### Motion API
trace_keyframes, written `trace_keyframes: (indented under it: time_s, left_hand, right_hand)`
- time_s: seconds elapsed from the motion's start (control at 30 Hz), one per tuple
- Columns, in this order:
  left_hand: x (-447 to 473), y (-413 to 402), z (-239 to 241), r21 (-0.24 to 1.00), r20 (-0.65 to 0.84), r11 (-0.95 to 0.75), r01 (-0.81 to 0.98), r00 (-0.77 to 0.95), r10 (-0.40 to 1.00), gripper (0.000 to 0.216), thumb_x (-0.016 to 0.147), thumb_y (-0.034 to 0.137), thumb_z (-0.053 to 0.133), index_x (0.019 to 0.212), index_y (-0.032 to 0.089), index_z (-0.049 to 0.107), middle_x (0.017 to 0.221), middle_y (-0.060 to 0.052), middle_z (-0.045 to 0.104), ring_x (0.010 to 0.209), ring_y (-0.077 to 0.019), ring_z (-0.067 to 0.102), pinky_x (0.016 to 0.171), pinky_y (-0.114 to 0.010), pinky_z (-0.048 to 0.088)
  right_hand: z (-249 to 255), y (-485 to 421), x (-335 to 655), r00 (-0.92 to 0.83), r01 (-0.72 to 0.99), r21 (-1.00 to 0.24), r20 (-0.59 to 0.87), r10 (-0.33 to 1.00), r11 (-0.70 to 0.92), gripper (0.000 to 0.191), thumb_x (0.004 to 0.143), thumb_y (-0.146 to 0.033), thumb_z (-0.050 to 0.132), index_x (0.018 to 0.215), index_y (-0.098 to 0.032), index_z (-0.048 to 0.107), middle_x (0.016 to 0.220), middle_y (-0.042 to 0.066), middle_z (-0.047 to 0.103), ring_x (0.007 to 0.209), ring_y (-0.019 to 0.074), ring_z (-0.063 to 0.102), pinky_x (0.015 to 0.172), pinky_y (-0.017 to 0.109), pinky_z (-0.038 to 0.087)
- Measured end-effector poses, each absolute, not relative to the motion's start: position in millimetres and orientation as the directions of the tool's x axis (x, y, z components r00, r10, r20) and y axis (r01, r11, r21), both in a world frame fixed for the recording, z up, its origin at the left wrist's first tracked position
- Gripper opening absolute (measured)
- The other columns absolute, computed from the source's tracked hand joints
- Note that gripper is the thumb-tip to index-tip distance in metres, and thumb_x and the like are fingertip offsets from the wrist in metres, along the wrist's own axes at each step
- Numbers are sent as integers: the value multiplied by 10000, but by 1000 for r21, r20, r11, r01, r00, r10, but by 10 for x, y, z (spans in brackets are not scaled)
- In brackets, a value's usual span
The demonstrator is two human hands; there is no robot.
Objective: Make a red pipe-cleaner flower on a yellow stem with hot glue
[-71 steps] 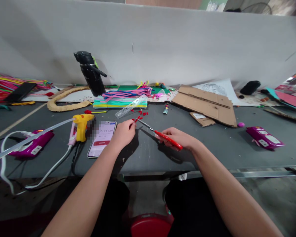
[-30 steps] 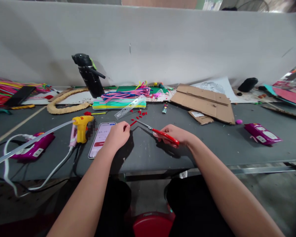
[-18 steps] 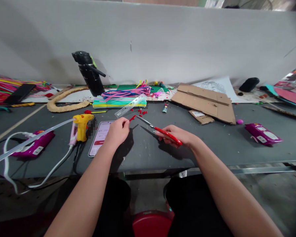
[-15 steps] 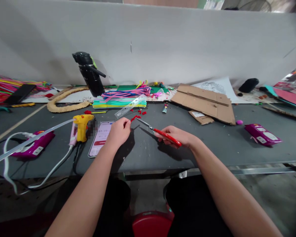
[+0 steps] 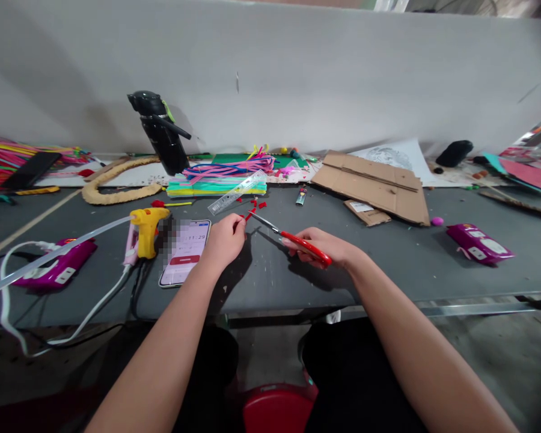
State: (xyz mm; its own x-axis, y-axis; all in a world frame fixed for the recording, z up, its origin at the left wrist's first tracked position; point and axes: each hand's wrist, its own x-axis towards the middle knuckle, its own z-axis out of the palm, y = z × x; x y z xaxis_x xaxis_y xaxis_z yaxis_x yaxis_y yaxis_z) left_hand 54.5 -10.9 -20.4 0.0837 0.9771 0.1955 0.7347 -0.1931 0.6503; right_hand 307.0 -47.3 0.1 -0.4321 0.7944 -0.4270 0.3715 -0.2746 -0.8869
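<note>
Left hand point(image 5: 225, 239) pinches a short red strip point(image 5: 249, 215) just above the grey table point(image 5: 388, 264), right hand point(image 5: 329, 248) curled around red-handled scissors point(image 5: 293, 239), blades meeting the strip beside the phone point(image 5: 186, 251).

Lighting: even, soft, moderately bright, from above. Shadows: soft-edged, cast by the left hand point(image 5: 225, 239) and right hand point(image 5: 324, 248) onto the grey table point(image 5: 388, 264). Glare: none. Distortion: strong wide-angle bowing at the edges; corners darken and blur. Phone point(image 5: 186, 251) screen partly pixelated.
</note>
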Motion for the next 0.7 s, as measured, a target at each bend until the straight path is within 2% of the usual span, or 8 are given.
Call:
trace_keyframes:
  time_s: [0.7]
  left_hand:
    - [544,-109,-202,621,186,-201,757,107,977,252,965,311,473,773,227,612,771,-27,718,741,-210,619,690,-312,392]
  right_hand:
    - [-41,-448,3092,-445,360,-890,-428,787,-281,494,800,-628,729,769,-153,597,518,-57,479,360,61,402,332,193,267]
